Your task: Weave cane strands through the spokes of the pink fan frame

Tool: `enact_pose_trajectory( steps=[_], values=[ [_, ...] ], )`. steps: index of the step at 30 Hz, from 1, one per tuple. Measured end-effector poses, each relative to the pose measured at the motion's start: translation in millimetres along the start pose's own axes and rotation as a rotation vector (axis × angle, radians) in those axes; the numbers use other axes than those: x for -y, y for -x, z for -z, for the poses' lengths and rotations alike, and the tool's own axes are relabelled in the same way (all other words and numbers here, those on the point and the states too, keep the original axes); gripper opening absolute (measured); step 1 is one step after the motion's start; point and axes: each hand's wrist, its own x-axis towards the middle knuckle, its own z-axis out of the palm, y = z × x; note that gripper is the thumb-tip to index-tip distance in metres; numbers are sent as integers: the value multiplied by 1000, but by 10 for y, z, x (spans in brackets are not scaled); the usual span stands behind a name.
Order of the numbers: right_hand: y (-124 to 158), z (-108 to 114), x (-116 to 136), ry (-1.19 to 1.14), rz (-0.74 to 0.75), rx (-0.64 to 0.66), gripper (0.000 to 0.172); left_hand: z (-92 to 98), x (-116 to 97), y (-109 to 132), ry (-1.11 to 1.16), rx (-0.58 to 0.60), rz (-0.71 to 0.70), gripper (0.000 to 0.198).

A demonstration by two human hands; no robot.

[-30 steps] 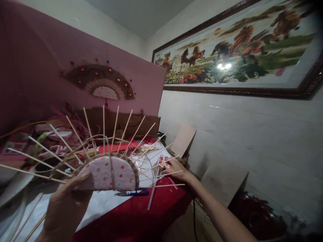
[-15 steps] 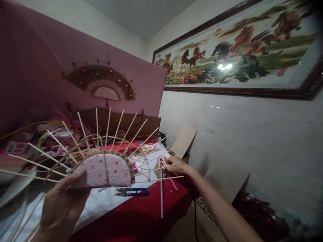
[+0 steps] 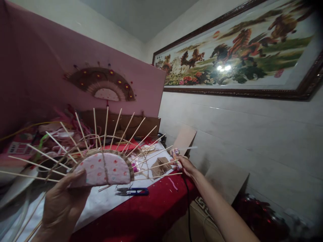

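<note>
Fan frame, a half-round of pink dotted cloth edged with braided cord, sits left of centre in the lower half of the frame, with stick ribs splayed out around it. Left hand grips its lower left end, thumb across the cloth; the fingers behind are hidden. Right hand, right of centre, is closed around a flower-patterned glue gun.

What has changed is the gun: half a second ago it lay over the brown block with its glue stick pointing down the frame. Now the stick points right and the block shows uncovered, so the gun seems free to be aimed; the nozzle is too blurred to make out.

Stick ribs at the lower right cross in front of the block and reach close to the right hand, and loose twine loops among them, easy to snag. A black cord hangs below that hand. Thread snips lie just below the frame's cloth, across white paper and red tablecloth. At upper left, a decorated fan shows against a pink board.
</note>
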Motion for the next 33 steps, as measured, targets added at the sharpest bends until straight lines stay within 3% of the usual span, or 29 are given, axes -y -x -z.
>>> enact_pose_trajectory(
  steps=[5,8,11,13,15,18,22,26,33],
  values=[
    [356,144,165,-226,152,-112,22,-5,59,-15,-35,-35,-55,37],
    [727,173,436,-311,271,-179,28,38,133,-39,-115,-26,-91,32],
    [1140,55,736,-381,323,-215,36,111,229,-54,-204,-19,-83,33],
    [1367,-128,887,-298,235,-111,37,145,292,-45,-250,-5,-85,33],
    [1512,-376,979,-151,145,76,35,156,345,-19,-290,44,-75,33],
    [1549,-768,1021,40,93,281,33,149,398,27,-327,116,-68,35],
    [1391,-1118,993,172,179,369,35,153,433,52,-351,175,-43,36],
    [1242,-1261,977,295,266,356,42,167,441,53,-375,207,-45,35],
    [1170,-1384,975,377,253,350,48,175,484,81,-420,218,-55,32]
  ],
)
